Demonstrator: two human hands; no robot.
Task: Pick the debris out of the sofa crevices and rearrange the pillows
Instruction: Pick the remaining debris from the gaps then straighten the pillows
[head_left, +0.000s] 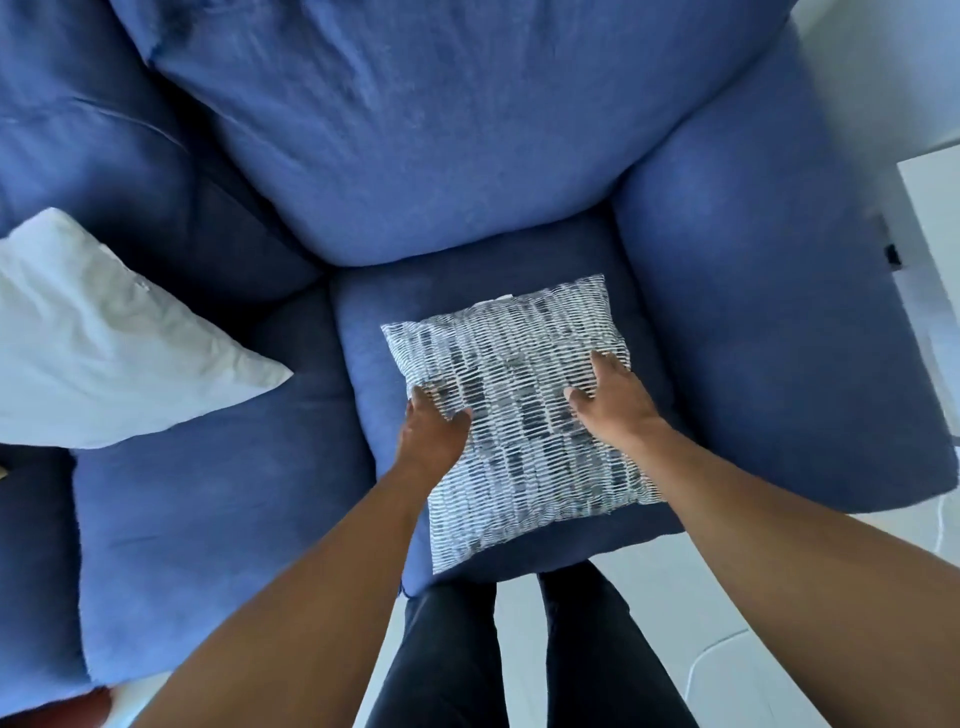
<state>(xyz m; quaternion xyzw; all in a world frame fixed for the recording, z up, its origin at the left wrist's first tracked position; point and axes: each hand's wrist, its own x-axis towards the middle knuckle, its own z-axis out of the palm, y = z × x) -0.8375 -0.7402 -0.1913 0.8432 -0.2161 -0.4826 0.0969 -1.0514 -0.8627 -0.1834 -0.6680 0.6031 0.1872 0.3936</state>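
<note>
Lying flat on the right-hand seat cushion (374, 322) of the blue sofa (415, 156), the patterned pillow (519, 415), turned a little so that one corner is pointing toward the backrest and another toward the person's legs (519, 649). Resting on the pillow's left edge, the left hand (431, 431), thumb on the top face and fingers curling round the side, apparently gripping. Lying on the pillow's right portion, the right hand (613, 400), fingers held together and fairly straight, pressing down on the cover; whether any fingertip is hooking the far edge, cannot tell. Both hands sitting on the pillow itself, neither nearer than the other, so probably a two-handed lift or turn toward the backrest, directly ahead of the hands. No clear long axis, the pillow being roughly square. Counting: one patterned pillow, one white pillow (104, 338) well apart on the left seat, leaning near the back cushion; two hands. Showing between the seat cushions, a dark crevice (340, 364); no debris visible in it.
</note>
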